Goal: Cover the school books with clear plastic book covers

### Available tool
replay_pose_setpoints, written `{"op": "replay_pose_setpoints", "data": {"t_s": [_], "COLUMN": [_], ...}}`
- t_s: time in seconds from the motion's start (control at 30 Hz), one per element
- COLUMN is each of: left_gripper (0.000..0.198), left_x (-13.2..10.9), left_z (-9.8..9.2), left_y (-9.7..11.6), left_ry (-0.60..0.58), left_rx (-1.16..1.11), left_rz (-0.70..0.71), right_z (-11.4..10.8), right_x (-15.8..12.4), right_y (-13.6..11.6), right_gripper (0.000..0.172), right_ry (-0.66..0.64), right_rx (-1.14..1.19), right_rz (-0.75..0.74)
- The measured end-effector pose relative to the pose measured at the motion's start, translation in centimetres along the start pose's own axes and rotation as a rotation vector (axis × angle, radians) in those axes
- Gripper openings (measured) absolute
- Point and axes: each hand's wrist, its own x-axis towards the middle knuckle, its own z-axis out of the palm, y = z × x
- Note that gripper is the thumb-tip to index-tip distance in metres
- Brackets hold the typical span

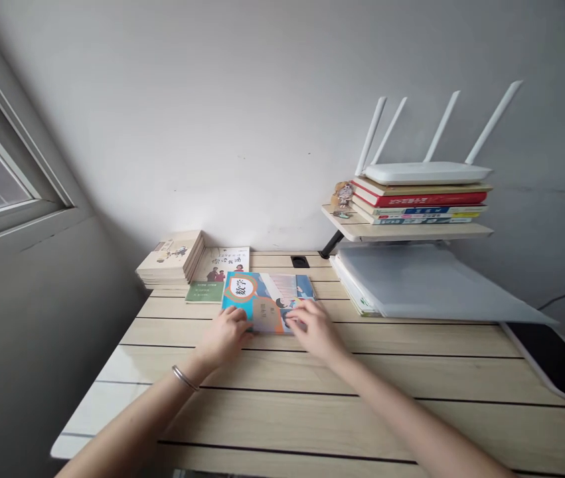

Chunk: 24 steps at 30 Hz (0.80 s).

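A mathematics textbook (pixel 266 307) with a blue and orange illustrated cover lies sideways on the slatted wooden desk. My left hand (pixel 225 337), with a silver bangle at the wrist, has its fingers bent over the book's near left corner and its thumb by the near edge. On the near right part of the cover, my right hand (pixel 316 330) rests with curled fingers, gripping close to the near edge. Just behind the textbook and to its left lies a thin white and green book (pixel 207 285), partly covered by it.
A stack of beige books (pixel 170 255) stands at the back left. On the right, a raised shelf (pixel 406 231) carries several books (pixel 421 199) and a white router (pixel 426 172). Below it lie a translucent folder (pixel 426 282) and a dark flat pad (pixel 556 362). A socket (pixel 300 261) sits near the wall.
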Motion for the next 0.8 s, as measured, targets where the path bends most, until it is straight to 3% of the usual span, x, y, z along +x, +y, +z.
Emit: {"op": "replay_pose_setpoints", "data": {"t_s": [0.13,0.23,0.33,0.5,0.67,0.8], "left_gripper": [0.018,0.023,0.021,0.022,0.026,0.027], "left_x": [-0.5,-0.6,-1.2,-1.9,-2.6,-3.4], "left_z": [1.3,1.7,1.5,0.3,-0.6,-0.4], "left_y": [0.9,0.2,-0.7,-1.6,-2.2,-2.6], "left_ry": [0.023,0.070,0.089,0.071,0.054,0.073], "left_rx": [0.080,0.086,0.067,0.071,0.129,0.168], "left_rz": [-0.031,-0.022,-0.024,-0.015,0.036,0.016], "right_z": [3.2,4.4,3.9,0.7,-2.6,-3.6], "right_x": [0.9,1.2,0.7,-1.2,-2.7,-3.7], "right_y": [-4.9,-5.4,-3.9,0.2,3.4,4.5], "right_gripper": [0.007,0.008,0.006,0.010,0.013,0.016], "right_ry": [-0.118,-0.130,-0.113,-0.084,-0.113,-0.090], "right_rx": [-0.079,-0.125,-0.095,-0.068,-0.100,-0.079], "right_rz": [-0.156,-0.171,-0.202,-0.232,-0.179,-0.124]}}
